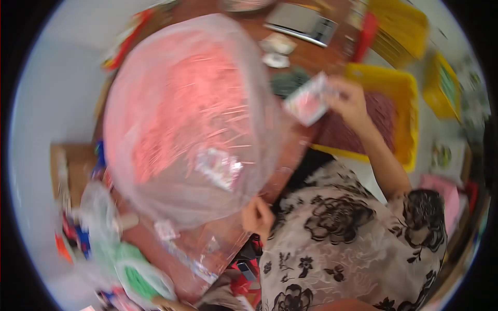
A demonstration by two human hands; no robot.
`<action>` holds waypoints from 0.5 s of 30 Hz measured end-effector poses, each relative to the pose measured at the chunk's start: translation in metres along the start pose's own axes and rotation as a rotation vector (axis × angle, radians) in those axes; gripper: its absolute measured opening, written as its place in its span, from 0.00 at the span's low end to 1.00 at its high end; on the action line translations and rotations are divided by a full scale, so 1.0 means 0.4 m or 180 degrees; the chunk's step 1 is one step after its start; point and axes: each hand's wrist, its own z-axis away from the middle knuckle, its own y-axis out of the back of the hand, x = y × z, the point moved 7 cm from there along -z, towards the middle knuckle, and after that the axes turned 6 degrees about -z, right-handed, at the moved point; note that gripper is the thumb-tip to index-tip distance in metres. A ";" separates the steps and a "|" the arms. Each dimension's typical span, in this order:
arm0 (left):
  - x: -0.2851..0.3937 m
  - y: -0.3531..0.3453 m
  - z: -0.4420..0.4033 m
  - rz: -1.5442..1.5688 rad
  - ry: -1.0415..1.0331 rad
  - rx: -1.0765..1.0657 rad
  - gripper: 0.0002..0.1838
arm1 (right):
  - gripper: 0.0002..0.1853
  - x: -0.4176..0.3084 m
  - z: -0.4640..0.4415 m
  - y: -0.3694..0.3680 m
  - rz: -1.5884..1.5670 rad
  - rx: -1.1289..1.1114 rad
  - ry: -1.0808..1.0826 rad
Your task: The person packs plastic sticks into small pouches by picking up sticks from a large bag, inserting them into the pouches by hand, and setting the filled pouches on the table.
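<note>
- Bright, soft light here, pale and cool on the wall [57,109] at frame left; its source cannot be told.
- And there's the blur! The right hand [348,101] and its packet [309,101], upper right of centre, smear together, print unreadable.
- Pink strips [207,83] mid-frame run into streaks, the hazy bag [262,111] around them softened too.
- White glare flashes off a second packet [220,168] near centre, washing out detail.
- A faint sheen on the reddish tabletop [189,280], lower left of centre, with deep shadow beside its edge.
- Lower right, the floral shirt [342,228] reads clearest.
- Fisheye bend everywhere outward, corners black!
</note>
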 end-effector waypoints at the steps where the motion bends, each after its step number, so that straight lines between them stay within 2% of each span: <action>1: 0.044 0.015 -0.014 -0.0068 0.0409 -0.0101 0.02 | 0.12 -0.013 -0.005 0.092 0.0073 0.0400 -0.0006; 2: 0.046 0.022 -0.006 0.0139 0.0179 0.0174 0.03 | 0.13 -0.010 -0.006 0.192 0.0222 0.0779 -0.0126; 3: 0.037 0.022 0.011 0.0202 0.0488 -0.0040 0.05 | 0.14 -0.007 -0.004 0.292 0.0350 0.1153 -0.0262; 4: 0.025 0.016 0.037 0.0363 0.0845 0.0010 0.06 | 0.15 -0.005 -0.002 0.393 0.0903 0.1300 -0.0180; 6: -0.005 -0.019 0.042 0.0144 0.0636 -0.0082 0.06 | 0.16 0.154 -0.001 0.535 0.2852 0.1258 0.0200; 8: 0.017 -0.038 0.052 -0.0036 0.0376 -0.0039 0.06 | 0.14 0.275 0.026 0.643 0.3559 0.1112 -0.0537; 11: 0.001 -0.041 0.086 -0.0258 0.0377 -0.0178 0.06 | 0.12 0.464 0.117 0.783 0.4311 0.0805 -0.1668; 12: -0.036 0.030 0.060 -0.0191 0.0299 -0.0022 0.06 | 0.11 0.387 0.123 0.754 0.4493 0.0914 -0.1729; 15: -0.020 0.032 0.033 -0.0293 -0.0089 0.0113 0.07 | 0.10 0.496 0.214 0.826 0.4850 0.0410 -0.2104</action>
